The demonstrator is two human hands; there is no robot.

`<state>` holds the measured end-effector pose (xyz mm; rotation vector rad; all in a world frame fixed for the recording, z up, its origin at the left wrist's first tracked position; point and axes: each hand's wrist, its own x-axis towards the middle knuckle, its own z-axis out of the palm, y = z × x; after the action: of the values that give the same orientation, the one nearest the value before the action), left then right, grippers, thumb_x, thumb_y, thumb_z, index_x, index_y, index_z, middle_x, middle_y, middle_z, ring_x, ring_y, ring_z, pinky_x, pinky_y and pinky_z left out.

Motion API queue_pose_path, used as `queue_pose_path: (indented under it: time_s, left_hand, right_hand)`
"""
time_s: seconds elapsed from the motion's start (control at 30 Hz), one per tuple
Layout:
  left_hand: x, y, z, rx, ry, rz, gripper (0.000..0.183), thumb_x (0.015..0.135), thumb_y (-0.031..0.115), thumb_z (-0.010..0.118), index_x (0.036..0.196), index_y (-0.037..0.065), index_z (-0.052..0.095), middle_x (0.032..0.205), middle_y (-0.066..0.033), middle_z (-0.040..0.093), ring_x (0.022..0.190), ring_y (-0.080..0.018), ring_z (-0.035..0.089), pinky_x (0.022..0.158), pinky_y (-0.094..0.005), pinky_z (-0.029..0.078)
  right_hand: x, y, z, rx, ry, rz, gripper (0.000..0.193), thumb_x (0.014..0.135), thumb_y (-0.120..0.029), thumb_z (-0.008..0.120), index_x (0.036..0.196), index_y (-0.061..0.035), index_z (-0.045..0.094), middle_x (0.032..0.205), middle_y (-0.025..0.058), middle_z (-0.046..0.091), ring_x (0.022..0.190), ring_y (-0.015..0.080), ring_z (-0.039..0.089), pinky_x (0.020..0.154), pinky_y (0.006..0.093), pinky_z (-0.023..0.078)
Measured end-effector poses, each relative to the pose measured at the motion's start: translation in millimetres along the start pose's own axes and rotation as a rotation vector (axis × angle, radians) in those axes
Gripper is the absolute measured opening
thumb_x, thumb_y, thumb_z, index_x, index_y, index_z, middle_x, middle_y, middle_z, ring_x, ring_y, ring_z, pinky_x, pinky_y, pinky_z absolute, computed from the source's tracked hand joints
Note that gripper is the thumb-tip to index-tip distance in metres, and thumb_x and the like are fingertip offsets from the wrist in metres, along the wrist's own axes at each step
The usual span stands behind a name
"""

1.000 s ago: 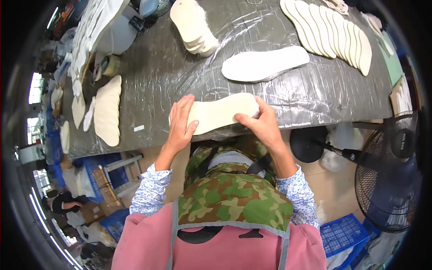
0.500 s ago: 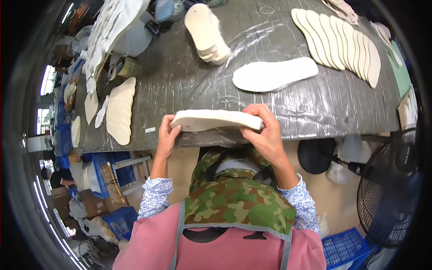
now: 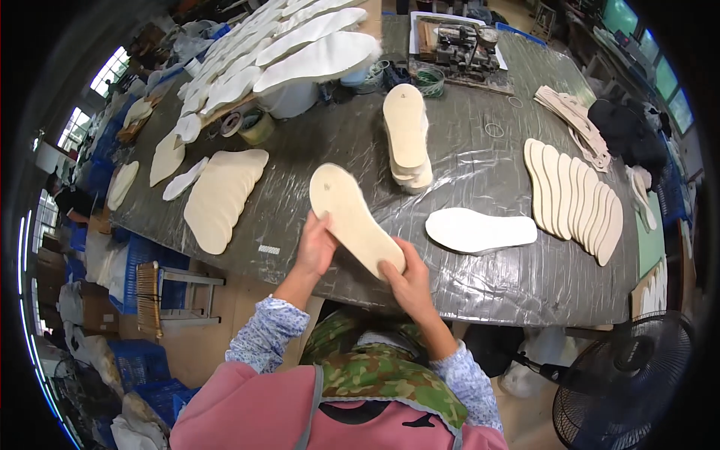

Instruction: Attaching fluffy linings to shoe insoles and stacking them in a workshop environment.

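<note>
Mid-frame, over the worktop (image 3: pixel 480 289), the left hand (image 3: pixel 319 244) pinches the sole (image 3: pixel 352 214) by its side. The right hand (image 3: pixel 409 279) pinches its low end. Each grip is closed. Soft, even pinching should stop it bending.

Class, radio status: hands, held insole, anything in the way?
Left hand, right hand: both gripping cream insole. Insole slanted, over table. White insole near right hand, not touching; no blockage seen.
</note>
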<state>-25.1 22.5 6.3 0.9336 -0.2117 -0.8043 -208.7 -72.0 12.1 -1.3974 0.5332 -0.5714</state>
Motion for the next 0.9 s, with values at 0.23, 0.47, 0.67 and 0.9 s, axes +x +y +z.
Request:
queue_pose_path:
  time_s: [0.23, 0.47, 0.67, 0.9]
  left_hand:
    - [146, 15, -17, 0.317, -0.093, 0.203, 0.056, 0.089, 0.002, 0.050, 0.142, -0.001, 0.032, 0.133, -0.0148, 0.050, 0.120, -0.0249, 0.053, 0.101, -0.0382, 0.044]
    - [187, 6, -1, 1.600, 0.038, 0.842, 0.045, 0.090, 0.006, 0.052, 0.134, -0.001, 0.047, 0.118, -0.0198, 0.056, 0.100, -0.0264, 0.060, 0.092, -0.0347, 0.047]
    - [52, -60, 82, 0.832, -0.394, -0.179, 0.049, 0.093, 0.006, 0.050, 0.139, 0.000, 0.035, 0.104, -0.0118, 0.057, 0.080, -0.0146, 0.061, 0.068, -0.0264, 0.052]
    - [52, -93, 90, 0.783, -0.288, -0.242, 0.034, 0.091, 0.003, 0.051, 0.123, -0.001, 0.040, 0.098, -0.0109, 0.055, 0.069, -0.0136, 0.061, 0.055, -0.0229, 0.051]
  right_hand:
    - [49, -6, -1, -0.390, 0.031, -0.268, 0.050, 0.083, -0.013, 0.069, 0.127, 0.0019, 0.051, 0.120, 0.0218, 0.058, 0.110, 0.0393, 0.056, 0.093, 0.0447, 0.044]
    - [24, -6, -188, -0.993, 0.679, -0.411, 0.033, 0.076, -0.005, 0.067, 0.109, -0.0026, 0.062, 0.108, 0.0150, 0.064, 0.101, 0.0336, 0.059, 0.087, 0.0422, 0.045]
    - [27, 11, -291, -0.473, 0.958, -0.009, 0.028, 0.085, -0.010, 0.065, 0.110, 0.0035, 0.065, 0.095, 0.0142, 0.071, 0.079, 0.0191, 0.070, 0.072, 0.0303, 0.054]
    - [33, 29, -275, -0.317, 0.892, 0.013, 0.019, 0.081, -0.009, 0.069, 0.096, 0.0024, 0.070, 0.083, 0.0092, 0.071, 0.074, 0.0124, 0.066, 0.069, 0.0259, 0.052]
